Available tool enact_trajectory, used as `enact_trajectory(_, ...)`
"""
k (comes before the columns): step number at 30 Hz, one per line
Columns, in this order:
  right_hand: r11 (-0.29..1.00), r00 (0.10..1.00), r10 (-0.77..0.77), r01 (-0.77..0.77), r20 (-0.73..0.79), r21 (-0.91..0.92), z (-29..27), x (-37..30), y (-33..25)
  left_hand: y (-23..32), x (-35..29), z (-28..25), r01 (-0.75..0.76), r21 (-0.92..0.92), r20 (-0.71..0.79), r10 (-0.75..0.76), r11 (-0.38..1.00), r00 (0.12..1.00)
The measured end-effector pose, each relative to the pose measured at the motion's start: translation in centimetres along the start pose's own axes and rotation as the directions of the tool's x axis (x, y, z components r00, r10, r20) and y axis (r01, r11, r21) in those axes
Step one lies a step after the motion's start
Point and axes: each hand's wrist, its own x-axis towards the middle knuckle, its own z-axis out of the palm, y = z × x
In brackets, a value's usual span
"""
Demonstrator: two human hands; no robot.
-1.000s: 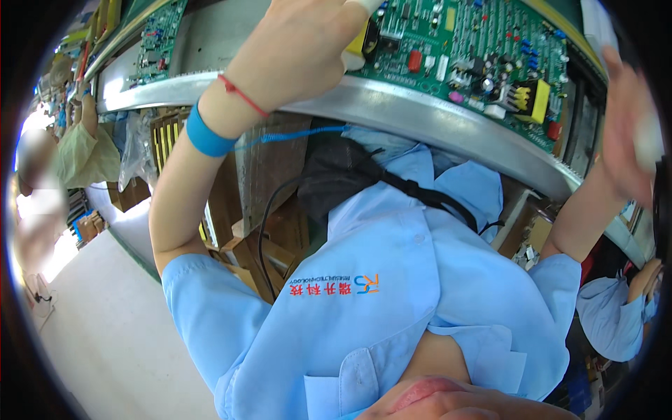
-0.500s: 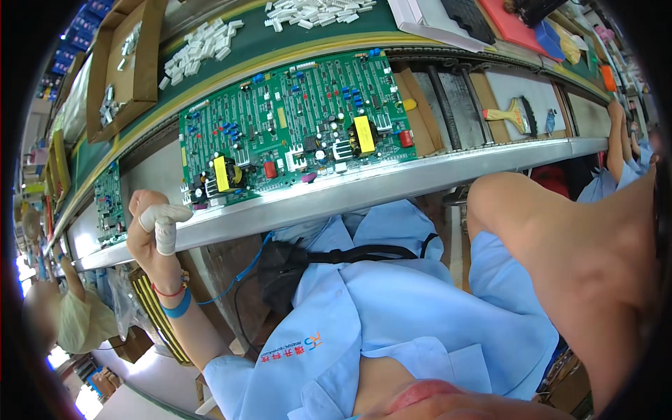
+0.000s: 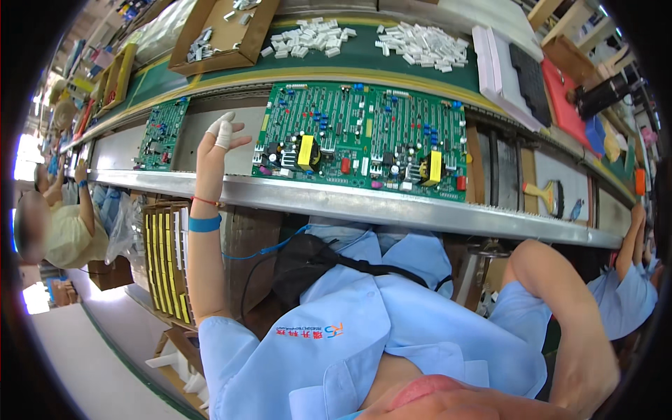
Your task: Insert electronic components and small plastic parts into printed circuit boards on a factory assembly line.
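My left hand [image 3: 210, 157] reaches up over the metal rail [image 3: 315, 198], and its fingers [image 3: 223, 134] point across toward the nearer green circuit board [image 3: 313, 115]. The fingers are loosely apart, some sheathed in white covers, with nothing between them. Their tips come just beside that board's left edge; I cannot tell how high above it they are. The board lies flat behind the rail, with a second green circuit board [image 3: 409, 122] close against its far side, well out of my fingers' reach. On the other side of my hand is a smaller-looking green board [image 3: 161, 133], a stretch of grey surface between. A blue band [image 3: 204, 224] circles my left wrist. My right arm [image 3: 570, 308] bends back, and I cannot tell what its fingers do, because that hand is hidden.
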Motion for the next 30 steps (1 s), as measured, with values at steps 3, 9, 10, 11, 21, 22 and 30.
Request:
enact_trajectory(3,0.996,0.989,0.031,-0.019,0.142,-0.091,0.8,0.1,-0.7,-1.6,0.2,-0.5,0.058,-0.019,0.034,-0.057,0.998,0.998)
enact_trajectory(9,0.995,0.986,-0.009,0.025,0.167,-0.096,-1.3,-2.1,-1.8,-1.4,1.4,0.7,0.033,-0.043,0.102,-0.028,0.999,0.994)
enact_trajectory(10,0.998,0.989,-0.034,0.042,0.145,-0.051,-2.3,-2.3,-1.6,-1.4,1.6,1.0,0.027,-0.045,0.125,-0.022,0.999,0.992)
enact_trajectory(11,0.998,0.991,-0.061,0.063,0.122,-0.007,-2.5,-2.4,-1.6,-1.2,1.8,1.3,0.014,-0.018,0.131,-0.012,1.000,0.991)
enact_trajectory(21,0.984,0.965,0.147,-0.164,-0.216,-0.065,-0.4,-2.4,-3.2,-0.2,0.6,2.3,0.024,0.089,0.148,-0.037,0.996,0.988)
enact_trajectory(22,0.977,0.967,0.207,-0.213,-0.148,-0.022,-1.1,-2.2,-3.2,-0.3,0.8,2.4,0.026,0.090,0.148,-0.039,0.996,0.988)
enact_trajectory(30,0.973,0.979,0.181,-0.192,-0.093,-0.125,-1.7,-0.1,0.2,0.6,0.5,2.8,-0.045,0.168,0.274,-0.003,0.985,0.962)
